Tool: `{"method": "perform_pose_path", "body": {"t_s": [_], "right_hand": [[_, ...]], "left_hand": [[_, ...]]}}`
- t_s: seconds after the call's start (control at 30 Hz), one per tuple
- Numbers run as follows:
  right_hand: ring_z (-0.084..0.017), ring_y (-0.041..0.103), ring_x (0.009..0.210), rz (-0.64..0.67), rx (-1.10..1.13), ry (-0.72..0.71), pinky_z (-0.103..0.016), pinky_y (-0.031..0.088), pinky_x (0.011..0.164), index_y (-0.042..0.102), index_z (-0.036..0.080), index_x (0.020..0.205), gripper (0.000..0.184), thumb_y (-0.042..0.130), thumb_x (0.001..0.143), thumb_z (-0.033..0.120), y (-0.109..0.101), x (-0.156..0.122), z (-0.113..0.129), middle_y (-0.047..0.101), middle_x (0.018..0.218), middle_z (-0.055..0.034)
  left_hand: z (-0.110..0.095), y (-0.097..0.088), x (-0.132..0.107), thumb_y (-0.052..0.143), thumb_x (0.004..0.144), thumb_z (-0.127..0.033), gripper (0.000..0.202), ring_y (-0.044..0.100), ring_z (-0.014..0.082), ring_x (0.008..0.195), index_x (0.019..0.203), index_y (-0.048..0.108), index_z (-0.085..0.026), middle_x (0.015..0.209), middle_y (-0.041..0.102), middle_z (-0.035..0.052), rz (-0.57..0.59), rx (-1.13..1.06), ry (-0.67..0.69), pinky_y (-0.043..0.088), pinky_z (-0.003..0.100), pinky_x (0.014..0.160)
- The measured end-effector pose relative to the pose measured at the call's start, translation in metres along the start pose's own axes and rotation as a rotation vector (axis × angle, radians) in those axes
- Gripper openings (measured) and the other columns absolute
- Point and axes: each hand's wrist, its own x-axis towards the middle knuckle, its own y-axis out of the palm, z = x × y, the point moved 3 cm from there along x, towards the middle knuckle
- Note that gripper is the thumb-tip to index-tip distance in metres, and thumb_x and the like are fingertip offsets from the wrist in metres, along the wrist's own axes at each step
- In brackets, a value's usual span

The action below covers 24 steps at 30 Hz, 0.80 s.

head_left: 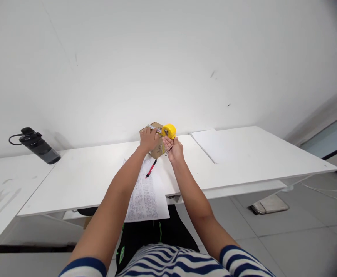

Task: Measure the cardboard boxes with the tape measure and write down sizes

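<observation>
A small brown cardboard box (158, 151) stands at the back of the white table, near the wall. My left hand (148, 139) grips it at the left, fingers bent over its top and touching the metal tape blade. That blade lies across the top of the box and runs into a yellow tape measure (168, 130). My right hand (174, 149) holds the tape measure from below, at the right side of the box, and a dark wrist strap hangs by the palm. Part of the box is hidden behind my hands.
A handwritten sheet (146, 200) overhangs the table's front edge, with a red and black pen (151, 169) on it. White paper (211, 144) lies to the right. A black water bottle (39, 146) stands at the left on the white table (81, 181).
</observation>
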Motion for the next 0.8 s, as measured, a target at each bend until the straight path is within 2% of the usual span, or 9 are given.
{"method": "perform_pose_path", "body": {"t_s": [0.17, 0.37, 0.57, 0.7, 0.8], "right_hand": [[-0.012, 0.077, 0.071, -0.014, -0.002, 0.024, -0.024, 0.064, 0.076, 0.055, 0.018, 0.096, 0.03, 0.03, 0.11, 0.029, 0.0, 0.0, -0.005, 0.077, 0.073, -0.0044], [-0.012, 0.077, 0.067, -0.034, -0.029, 0.025, -0.021, 0.063, 0.069, 0.054, 0.019, 0.095, 0.027, 0.033, 0.11, 0.028, -0.004, -0.008, -0.003, 0.076, 0.07, -0.0032], [-0.012, 0.077, 0.068, -0.09, -0.041, 0.004, -0.023, 0.064, 0.072, 0.057, 0.018, 0.096, 0.03, 0.032, 0.11, 0.029, -0.019, -0.009, 0.002, 0.076, 0.071, -0.0028], [-0.012, 0.077, 0.07, -0.065, -0.04, 0.045, -0.022, 0.064, 0.073, 0.061, 0.017, 0.096, 0.033, 0.033, 0.11, 0.03, -0.026, -0.007, 0.002, 0.077, 0.075, -0.0052], [-0.012, 0.076, 0.069, -0.059, -0.056, 0.063, -0.022, 0.063, 0.069, 0.062, 0.016, 0.096, 0.032, 0.036, 0.109, 0.03, -0.028, -0.006, 0.002, 0.077, 0.073, -0.0036]], "left_hand": [[-0.002, -0.002, -0.004, 0.029, 0.102, -0.036, 0.055, 0.033, 0.0308, 0.151, 0.149, 0.051, -0.018, 0.167, 0.035, 0.0108, 0.033, 0.0, 0.025, 0.02, 0.05, 0.125], [-0.004, -0.006, -0.007, 0.03, 0.101, -0.033, 0.051, 0.039, 0.0299, 0.147, 0.143, 0.056, -0.02, 0.157, 0.051, 0.0095, 0.014, -0.047, 0.075, 0.021, 0.051, 0.124], [-0.011, 0.0, -0.005, 0.031, 0.1, -0.032, 0.049, 0.041, 0.0308, 0.143, 0.138, 0.061, -0.022, 0.151, 0.056, 0.0087, -0.019, -0.055, 0.13, 0.02, 0.052, 0.124], [-0.014, 0.0, -0.005, 0.032, 0.1, -0.033, 0.049, 0.042, 0.0307, 0.142, 0.136, 0.063, -0.023, 0.15, 0.057, 0.0084, -0.022, -0.051, 0.131, 0.02, 0.052, 0.123], [-0.014, -0.001, -0.005, 0.032, 0.1, -0.033, 0.048, 0.042, 0.0308, 0.142, 0.136, 0.063, -0.022, 0.15, 0.056, 0.0091, -0.017, -0.062, 0.121, 0.021, 0.052, 0.123]]}}
